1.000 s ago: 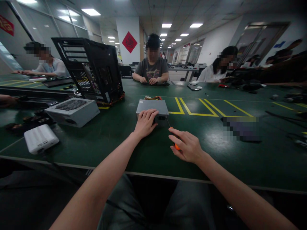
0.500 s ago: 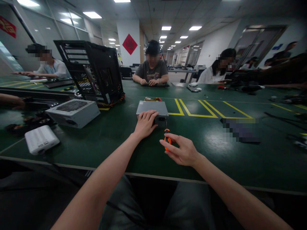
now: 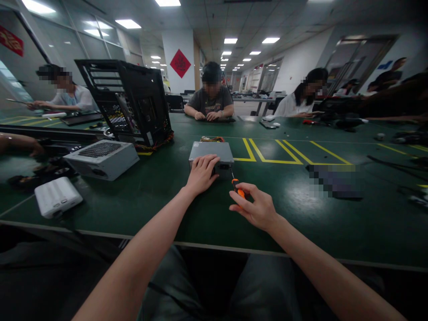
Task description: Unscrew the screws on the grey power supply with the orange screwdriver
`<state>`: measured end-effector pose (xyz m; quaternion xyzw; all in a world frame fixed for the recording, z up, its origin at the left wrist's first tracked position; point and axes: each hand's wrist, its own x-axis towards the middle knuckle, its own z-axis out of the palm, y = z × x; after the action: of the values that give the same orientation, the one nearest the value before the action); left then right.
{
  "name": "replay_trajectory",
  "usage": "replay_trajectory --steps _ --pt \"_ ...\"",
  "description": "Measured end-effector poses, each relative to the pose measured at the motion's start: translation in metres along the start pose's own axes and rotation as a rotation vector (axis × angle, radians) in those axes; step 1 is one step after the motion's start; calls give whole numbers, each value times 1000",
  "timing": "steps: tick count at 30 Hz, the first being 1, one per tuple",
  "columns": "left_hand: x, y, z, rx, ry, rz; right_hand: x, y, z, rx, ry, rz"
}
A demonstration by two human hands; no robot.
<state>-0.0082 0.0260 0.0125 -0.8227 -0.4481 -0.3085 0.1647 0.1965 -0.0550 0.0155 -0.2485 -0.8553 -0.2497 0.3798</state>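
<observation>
A grey metal computer power supply (image 3: 214,149) sits on the green table in front of me, with coloured wires behind it. My left hand (image 3: 202,173) grips its front left part, fingers draped over the top edge and thumb low on the front face. In my right hand (image 3: 256,205) is an orange and black screwdriver (image 3: 240,191), pinched by the handle. Its thin shaft points up and left to the lower right corner of the power supply's front face. Whether the tip sits in a screw is too small to tell.
A second power supply (image 3: 102,158) stands at the left, before an open black computer case (image 3: 133,102). A white box-shaped device (image 3: 58,197) lies nearer. A blurred dark object (image 3: 334,182) lies to the right. Several people sit around the table; one person's hand (image 3: 20,143) reaches in at far left.
My right hand has shifted slightly right, and the screwdriver has swung from nearly upright in view to a slant, its handle lower right. My left hand and the power supply have stayed put.
</observation>
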Motion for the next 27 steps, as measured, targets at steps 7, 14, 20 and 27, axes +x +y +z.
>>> replay_trajectory --steps 7,14,20,27 --pt "0 0 0 14 7 6 -1 -2 -2 86 -23 19" --pt "0 1 -1 11 -3 4 -2 -1 5 112 46 32" --pt "0 1 0 11 7 -2 -2 -2 3 171 4 49" --pt "0 1 0 16 13 3 4 -3 -4 49 -54 -47"
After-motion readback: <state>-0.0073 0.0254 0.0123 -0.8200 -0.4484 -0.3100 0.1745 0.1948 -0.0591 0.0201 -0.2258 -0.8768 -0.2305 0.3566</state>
